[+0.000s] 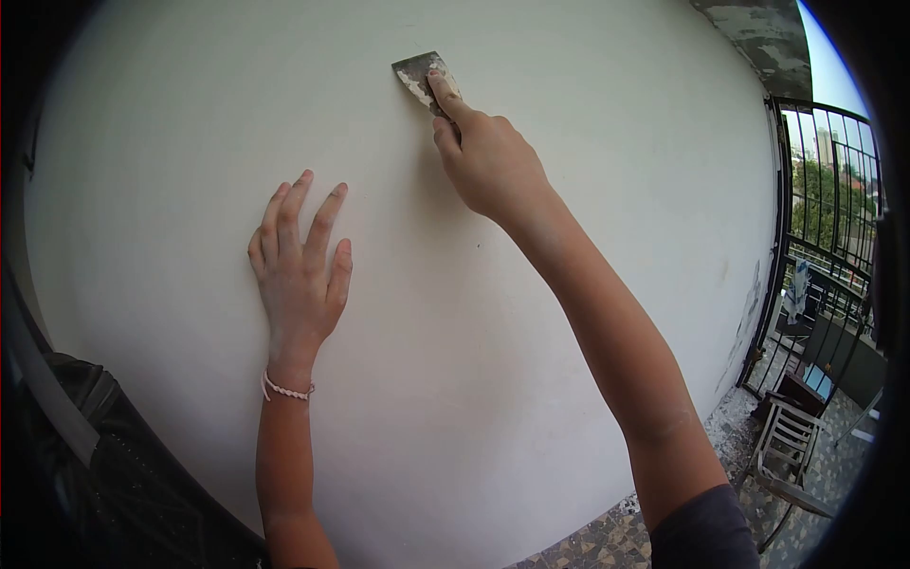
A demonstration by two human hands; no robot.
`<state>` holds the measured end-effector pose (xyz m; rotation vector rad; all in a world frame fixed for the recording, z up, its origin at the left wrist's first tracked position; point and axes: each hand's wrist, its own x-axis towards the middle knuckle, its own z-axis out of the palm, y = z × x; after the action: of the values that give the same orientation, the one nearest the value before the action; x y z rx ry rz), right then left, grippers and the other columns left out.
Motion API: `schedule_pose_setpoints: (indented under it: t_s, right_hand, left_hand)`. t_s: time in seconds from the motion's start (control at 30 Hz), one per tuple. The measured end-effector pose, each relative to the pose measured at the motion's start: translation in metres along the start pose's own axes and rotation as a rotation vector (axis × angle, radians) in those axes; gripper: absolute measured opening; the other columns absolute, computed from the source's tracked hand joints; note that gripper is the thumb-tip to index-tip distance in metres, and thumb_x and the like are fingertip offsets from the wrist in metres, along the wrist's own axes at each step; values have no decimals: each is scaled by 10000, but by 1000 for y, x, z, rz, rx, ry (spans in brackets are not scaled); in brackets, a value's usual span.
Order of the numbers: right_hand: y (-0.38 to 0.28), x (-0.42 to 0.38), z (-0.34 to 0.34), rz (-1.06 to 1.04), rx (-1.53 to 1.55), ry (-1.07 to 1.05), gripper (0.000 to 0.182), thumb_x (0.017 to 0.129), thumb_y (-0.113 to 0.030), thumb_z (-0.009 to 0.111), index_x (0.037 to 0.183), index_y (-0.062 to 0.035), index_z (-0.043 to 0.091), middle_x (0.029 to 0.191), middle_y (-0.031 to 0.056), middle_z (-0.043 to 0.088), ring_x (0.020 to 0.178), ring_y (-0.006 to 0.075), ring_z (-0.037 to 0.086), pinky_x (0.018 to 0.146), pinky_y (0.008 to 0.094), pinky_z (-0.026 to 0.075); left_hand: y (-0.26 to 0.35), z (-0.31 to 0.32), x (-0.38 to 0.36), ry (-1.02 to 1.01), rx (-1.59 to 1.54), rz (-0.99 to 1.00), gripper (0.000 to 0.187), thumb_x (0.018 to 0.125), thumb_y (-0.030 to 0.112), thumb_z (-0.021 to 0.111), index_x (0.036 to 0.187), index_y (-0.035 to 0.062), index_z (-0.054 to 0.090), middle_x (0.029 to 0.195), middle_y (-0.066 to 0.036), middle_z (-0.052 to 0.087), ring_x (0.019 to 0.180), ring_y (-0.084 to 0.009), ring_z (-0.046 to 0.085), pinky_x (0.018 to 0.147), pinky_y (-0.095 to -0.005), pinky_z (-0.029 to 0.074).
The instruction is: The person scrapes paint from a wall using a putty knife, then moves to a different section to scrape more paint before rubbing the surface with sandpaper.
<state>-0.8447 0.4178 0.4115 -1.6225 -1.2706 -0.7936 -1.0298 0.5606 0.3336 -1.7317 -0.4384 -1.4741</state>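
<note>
A pale, smooth wall (408,313) fills most of the view. High on it, right of the middle, my right hand (488,161) grips a putty knife (414,80), one finger stretched along its blade. The blade is grey metal with whitish smears, and its wide edge points up and left at the wall; the handle is mostly hidden in my hand. Lower and to the left, my left hand (299,256) lies against the wall with its fingers spread, holding nothing. A braided, light-coloured bracelet (286,390) circles my left wrist.
At the right stands a dark metal gate (834,190), with trees and buildings beyond it. A slatted chair (789,441) is on the speckled tile floor (597,548) at the lower right. Something black and leathery (123,474) is at the lower left.
</note>
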Motion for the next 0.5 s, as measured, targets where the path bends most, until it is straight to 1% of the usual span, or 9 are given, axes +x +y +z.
schedule_pose_setpoints:
  t_s: [0.1,0.17,0.2,0.3,0.43,0.5]
  right_hand:
    - [-12,36,-9,4,14,51,531,1027,-283,357,1555,-231,371,963,147,715,878,291,705,818,435,575]
    - [-18,55,-18,20,36,39,536,1021,-279,349,1553,-223,377,1030,147,718,933,289,704,861,436,570]
    - [-21,60,-21,1,12,71,541,1021,-274,346,1558,-212,368,1073,135,715,958,285,699,866,434,569]
    - [-20,48,-20,39,-7,40,531,1025,-271,353,1552,-208,380,1012,139,723,925,289,705,852,432,570]
    - [-7,-9,-14,83,-10,-46,516,1032,-270,364,1543,-205,401,920,147,724,864,295,708,821,437,566]
    - [-5,-25,-16,107,-3,-80,511,1034,-270,371,1538,-197,409,881,151,722,836,296,707,809,440,563]
  left_hand:
    - [0,0,11,-37,38,-19,535,976,317,506,1509,319,453,1612,-14,338,1505,-253,272,1158,-501,249]
    - [-4,0,19,-49,47,-17,551,979,328,508,1524,342,424,1632,4,309,1517,-235,252,1165,-499,241]
    - [-4,0,21,-62,47,-18,560,981,334,510,1532,353,410,1642,13,294,1523,-226,242,1168,-498,237]
    - [-11,0,26,-60,24,-23,571,980,330,513,1537,367,394,1651,34,275,1524,-214,238,1176,-492,228]
    - [-15,2,26,-48,56,-24,577,981,320,521,1539,375,388,1652,48,273,1523,-201,240,1177,-480,229]
    - [-15,2,30,-31,60,-26,579,980,322,524,1540,375,386,1650,53,278,1522,-195,243,1175,-478,231]
